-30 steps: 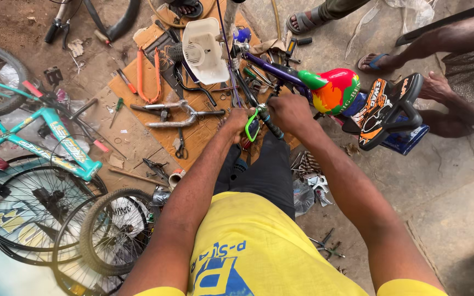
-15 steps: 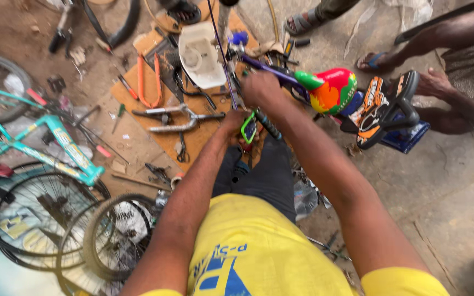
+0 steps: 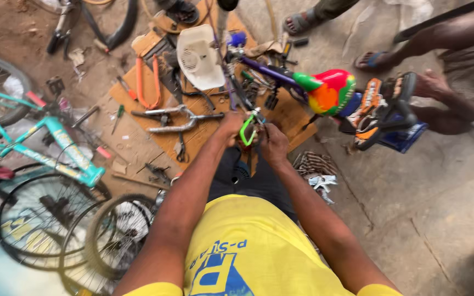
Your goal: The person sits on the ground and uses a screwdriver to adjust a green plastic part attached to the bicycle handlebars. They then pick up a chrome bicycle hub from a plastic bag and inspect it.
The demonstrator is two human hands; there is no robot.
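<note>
A workshop floor is seen from above, over the shoulders of a person in a yellow shirt (image 3: 248, 257). Both arms are stretched forward and meet at a small green curved part (image 3: 246, 131) on the frame of a small purple children's bicycle (image 3: 270, 71). The left hand (image 3: 230, 127) is closed around the left side of the green part, fingers curled onto it. The right hand (image 3: 272, 143) is closed just to the right of the green part, gripping a thin dark piece beside it; what exactly is pinched there cannot be told.

Beyond the green part, a multicoloured red, green and orange saddle (image 3: 329, 90) is mounted on the purple bicycle. A white plastic cover (image 3: 197, 57) lies further beyond the green part, upon flattened brown cardboard (image 3: 193, 142). To the left of the green part, a metal fork-shaped bicycle piece (image 3: 174, 118) and orange-handled cutters (image 3: 145, 82) are laid on the cardboard. Far to the left of the green part, a turquoise bicycle frame (image 3: 56, 137) is propped, with spoked wheels (image 3: 45, 214) lying below it. To the right of the green part, another person's sandalled feet (image 3: 374, 57) and a hand are seen near a black and orange piece of plastic (image 3: 382, 107).
</note>
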